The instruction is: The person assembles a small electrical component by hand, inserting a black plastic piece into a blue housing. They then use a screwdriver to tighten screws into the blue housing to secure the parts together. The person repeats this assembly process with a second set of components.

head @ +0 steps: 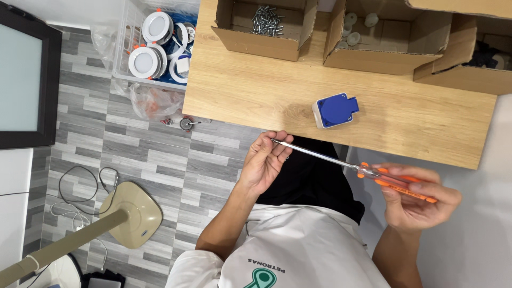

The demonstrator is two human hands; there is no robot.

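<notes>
Orange-handled screwdriver [352, 166] held in mid-air in front of the wooden table [256, 101], below its near edge. Right hand [418, 200] closed around the handle, fingers wrapped, thumb on top. Left hand [264, 160] half curled, fingertips pinched at the tip of the metal shaft; whether a screw sits there cannot be told.

Long axis runs from about 10 o'clock (tip) to 4 o'clock (handle end), tip pointing up-left toward the left hand.

Blue socket box [336, 110] rests on the table at about 12 o'clock from the shaft's middle, untouched. Cardboard box of screws [266, 24] farther back, near 11 o'clock.

Judgement: the step goes best with the handle grip kept steady and the left fingers working only at the tip, shaft kept level so nothing small drops to the floor.
</notes>
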